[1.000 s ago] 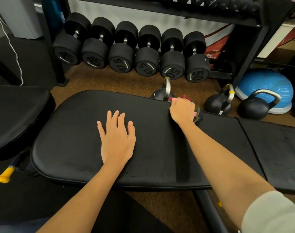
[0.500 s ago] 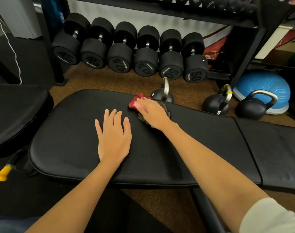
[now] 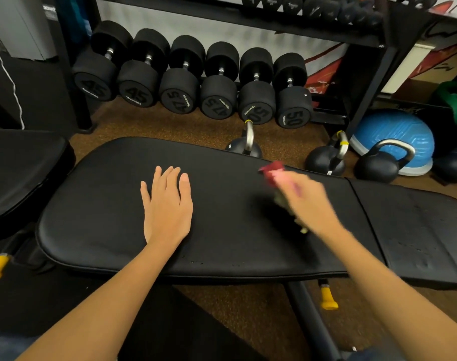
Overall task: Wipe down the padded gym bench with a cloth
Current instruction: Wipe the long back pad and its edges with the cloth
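Note:
The black padded bench [image 3: 105, 204] runs left to right across the head view, with a second pad section [image 3: 417, 230] on the right. My left hand [image 3: 166, 204] lies flat on the pad, fingers apart, holding nothing. My right hand [image 3: 304, 198], blurred by motion, presses a cloth [image 3: 270, 169] onto the pad near its far edge. The cloth is red at the fingertips with a darker olive part under the palm, mostly hidden by the hand.
A rack of black dumbbells [image 3: 217, 92] stands behind the bench. Three kettlebells [image 3: 375, 165] and a blue balance dome [image 3: 394, 134] sit on the brown floor at the right. Another black pad [image 3: 21, 162] lies to the left. Yellow-capped bench feet [image 3: 329, 298] show below.
My right hand with the cloth swept left along the far edge of the pad, then back to the right. My left hand stayed flat in place.

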`<state>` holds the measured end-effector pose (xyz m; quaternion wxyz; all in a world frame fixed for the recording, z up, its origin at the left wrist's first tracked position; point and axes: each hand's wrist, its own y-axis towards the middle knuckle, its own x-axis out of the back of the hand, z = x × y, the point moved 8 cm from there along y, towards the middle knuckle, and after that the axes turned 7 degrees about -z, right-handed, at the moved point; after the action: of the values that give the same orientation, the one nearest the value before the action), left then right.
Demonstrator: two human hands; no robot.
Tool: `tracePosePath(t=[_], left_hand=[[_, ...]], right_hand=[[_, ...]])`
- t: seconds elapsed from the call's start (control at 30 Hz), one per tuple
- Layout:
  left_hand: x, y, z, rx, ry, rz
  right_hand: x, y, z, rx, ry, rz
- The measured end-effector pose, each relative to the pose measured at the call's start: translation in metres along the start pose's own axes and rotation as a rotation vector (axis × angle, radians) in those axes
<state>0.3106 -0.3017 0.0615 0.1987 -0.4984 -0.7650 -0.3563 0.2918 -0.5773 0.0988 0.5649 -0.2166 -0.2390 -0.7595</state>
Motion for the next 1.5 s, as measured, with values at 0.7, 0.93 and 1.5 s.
tracePosePath(t=[0.7, 0.93, 1.5], left_hand=[[-0.005, 0.001, 0.002, -0.008, 0.044, -0.001], [-0.002, 0.002, 0.003, 0.000, 0.029, -0.008], [-0.007, 0.001, 0.004, -0.009, 0.021, 0.013]], right_hand=[[-0.075, 0.036, -0.010, 0.129, -0.726, -0.115], [-0.128, 0.001, 0.030, 0.422, -0.599, 0.123], [-0.087, -0.055, 0.008, 0.693, -0.446, 0.400]])
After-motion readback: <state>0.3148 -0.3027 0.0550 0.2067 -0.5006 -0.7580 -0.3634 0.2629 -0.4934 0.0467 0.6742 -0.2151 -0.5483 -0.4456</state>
